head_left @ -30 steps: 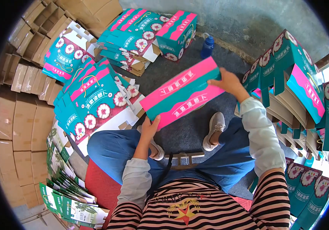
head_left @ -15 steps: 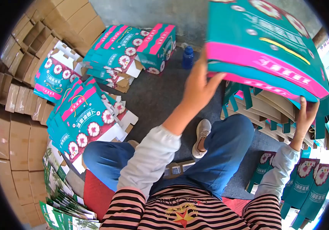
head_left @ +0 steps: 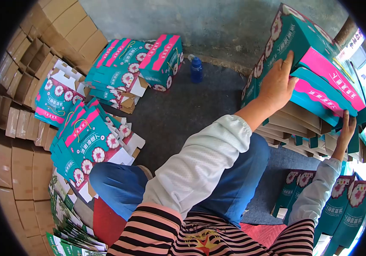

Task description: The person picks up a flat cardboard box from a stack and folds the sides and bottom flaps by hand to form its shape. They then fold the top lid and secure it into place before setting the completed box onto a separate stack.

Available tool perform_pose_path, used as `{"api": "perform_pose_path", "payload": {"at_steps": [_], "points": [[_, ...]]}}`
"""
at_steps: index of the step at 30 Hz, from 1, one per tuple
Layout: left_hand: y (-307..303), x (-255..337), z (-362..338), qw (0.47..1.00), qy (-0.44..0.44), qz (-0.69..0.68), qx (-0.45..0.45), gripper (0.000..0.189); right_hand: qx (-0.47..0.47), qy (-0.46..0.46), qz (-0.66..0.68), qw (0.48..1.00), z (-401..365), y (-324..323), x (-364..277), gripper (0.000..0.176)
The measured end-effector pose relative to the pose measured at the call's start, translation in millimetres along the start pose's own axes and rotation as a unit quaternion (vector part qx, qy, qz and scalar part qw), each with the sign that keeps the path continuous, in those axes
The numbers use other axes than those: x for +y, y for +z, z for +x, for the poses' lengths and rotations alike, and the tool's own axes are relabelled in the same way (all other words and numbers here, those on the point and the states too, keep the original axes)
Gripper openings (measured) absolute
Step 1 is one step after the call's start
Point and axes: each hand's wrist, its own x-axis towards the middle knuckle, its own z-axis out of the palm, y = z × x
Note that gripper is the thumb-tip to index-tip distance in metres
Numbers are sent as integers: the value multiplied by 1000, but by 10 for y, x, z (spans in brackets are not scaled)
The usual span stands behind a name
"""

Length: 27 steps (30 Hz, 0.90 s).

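Between my two hands is a teal and pink printed gift box [head_left: 328, 70] at the upper right, tilted, with a yellow cord handle on its top. My left hand [head_left: 276, 85] presses its left side, thumb along the front edge. At the front right corner, my right hand [head_left: 347, 130] grips it with the fingertips. Directly below is a stack of open-ended cartons [head_left: 296, 119] with brown insides and teal flaps. I cannot make out whether the box rests on this stack or is still held up.
Flat teal printed cartons [head_left: 87, 141] lie in piles on the left, beside brown cardboard boxes [head_left: 23, 158]. An assembled gift box [head_left: 161, 62] and a blue bottle [head_left: 196, 70] stand near the wall. Folded teal pieces [head_left: 340, 209] stand at the lower right. Green printed sheets [head_left: 70, 213] lie lower left.
The gift box has moved down and to the right, over the carton stack, and turned so its left side shows. My left arm has reached farther right with it.
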Motion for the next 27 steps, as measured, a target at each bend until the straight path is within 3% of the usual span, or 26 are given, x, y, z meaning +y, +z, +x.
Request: {"api": "perform_pose_path", "payload": {"at_steps": [7,10,13,17,19,24,25,27], "points": [[305,-88,156,1000,-3,8,-20,70,28,4,-103,994,118,-263,291,45],[332,-117,245,995,-67,-14,-69,71,49,-4,-152,987,92,-261,283,50],[281,-91,227,995,-61,32,-74,74,46,25,-207,977,103,-330,344,51],[184,-77,136,989,-64,80,-110,72,70,77,-97,990,-113,-259,473,50],[150,-77,62,985,-58,108,-120,70,59,107,-47,991,-148,-438,922,50],[-152,-148,-297,979,-83,63,-174,65,101,171,32,979,-460,-523,1265,45],[-269,-152,-405,977,-87,51,-187,64,94,204,34,974,-540,-514,1253,56],[-529,-141,-671,960,-129,52,-242,60,91,223,61,969,-798,-466,1398,59]]}}
